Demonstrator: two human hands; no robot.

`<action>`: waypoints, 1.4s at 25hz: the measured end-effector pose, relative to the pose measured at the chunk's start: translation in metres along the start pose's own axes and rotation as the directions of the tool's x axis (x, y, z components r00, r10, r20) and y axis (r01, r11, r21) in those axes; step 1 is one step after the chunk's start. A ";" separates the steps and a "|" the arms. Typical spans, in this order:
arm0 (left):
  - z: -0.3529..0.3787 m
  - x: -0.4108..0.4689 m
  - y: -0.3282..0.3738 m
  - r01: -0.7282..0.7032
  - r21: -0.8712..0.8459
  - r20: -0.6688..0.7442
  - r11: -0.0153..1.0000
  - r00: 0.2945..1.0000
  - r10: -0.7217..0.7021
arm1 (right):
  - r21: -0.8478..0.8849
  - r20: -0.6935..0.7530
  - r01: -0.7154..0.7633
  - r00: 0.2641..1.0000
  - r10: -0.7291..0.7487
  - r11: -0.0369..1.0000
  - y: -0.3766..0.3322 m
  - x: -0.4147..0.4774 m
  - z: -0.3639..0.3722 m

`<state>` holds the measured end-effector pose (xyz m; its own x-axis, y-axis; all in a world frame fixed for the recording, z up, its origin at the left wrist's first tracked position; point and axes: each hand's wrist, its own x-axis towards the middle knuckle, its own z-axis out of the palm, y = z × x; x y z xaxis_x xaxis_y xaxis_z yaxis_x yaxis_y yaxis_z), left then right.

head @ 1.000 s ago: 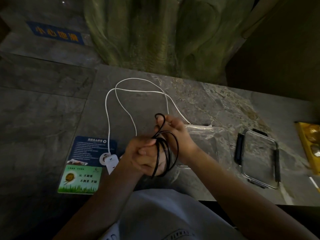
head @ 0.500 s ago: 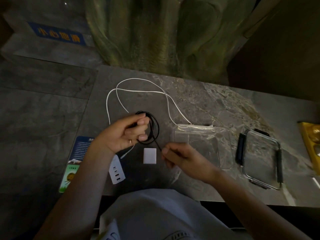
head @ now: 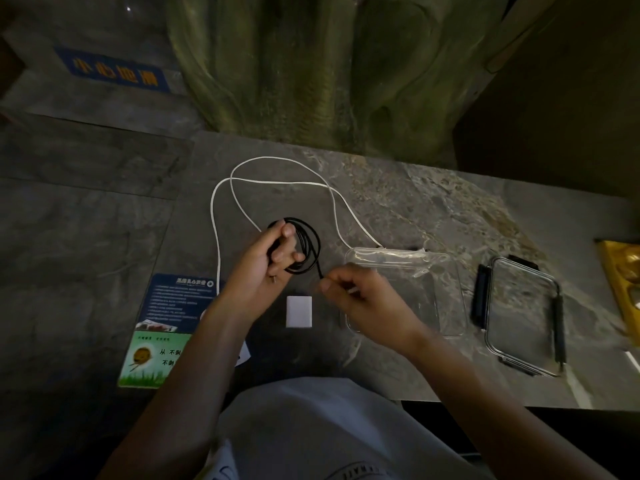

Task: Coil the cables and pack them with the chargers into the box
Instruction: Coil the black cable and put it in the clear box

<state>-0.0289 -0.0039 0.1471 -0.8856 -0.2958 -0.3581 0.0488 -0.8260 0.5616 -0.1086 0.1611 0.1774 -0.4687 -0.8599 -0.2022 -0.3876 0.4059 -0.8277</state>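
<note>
Head view
Left hand (head: 263,268): raised over the middle of the bench (head: 398,202); fingers (head: 287,232) closed around the black cable (head: 308,244), holding it as a coil of several loops.
Black cable: coil sits at the far right side of the left hand; one loose strand runs down and to the right from the coil to the right hand.
Right hand (head: 363,299): just right of the left hand and slightly nearer; fingers pinched together on the loose end of the black cable. The hand overlaps the left part of the box.
White cable (head: 270,181): uncoiled, lying in wide loops on the bench, far of both hands; one strand runs down the left side toward the card, another runs right to the far left corner of the box.
White charger (head: 299,311): small block, flat on the bench between the two forearms, near side of the coil.
Second white charger (head: 245,355): mostly hidden beneath the left forearm; only an edge shows.
Box (head: 446,271): clear plastic, open, right of the hands; contents cannot be determined.
Lid (head: 523,317): clear panel with dark clips, flat on the bench, right of the box and apart from it.
Card (head: 166,327): printed blue and green, at the near left edge of the bench.
</note>
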 end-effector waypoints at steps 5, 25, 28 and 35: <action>0.013 -0.004 -0.014 -0.109 -0.069 -0.078 0.992 0.992 0.104 | 0.213 -0.083 -0.064 0.993 0.083 0.975 0.006 0.005 0.004; 0.024 -0.004 -0.023 -0.254 0.034 -0.236 0.967 0.938 0.254 | 0.494 -0.063 -0.160 0.974 0.219 0.854 0.011 0.003 0.007; 0.021 -0.006 -0.019 -0.231 -0.007 -0.203 0.973 0.953 0.225 | 0.559 -0.065 -0.093 0.986 0.155 0.824 0.012 0.001 0.001; 0.022 -0.011 -0.014 -0.063 0.001 -0.042 0.998 0.997 0.062 | 0.506 -0.236 0.170 0.970 -0.054 0.846 0.009 0.004 0.003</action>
<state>-0.0299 0.0217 0.1598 -0.8605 -0.3668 -0.3534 0.1038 -0.8056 0.5834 -0.1115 0.1608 0.1676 -0.6213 -0.7831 -0.0281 -0.0058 0.0404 -0.9992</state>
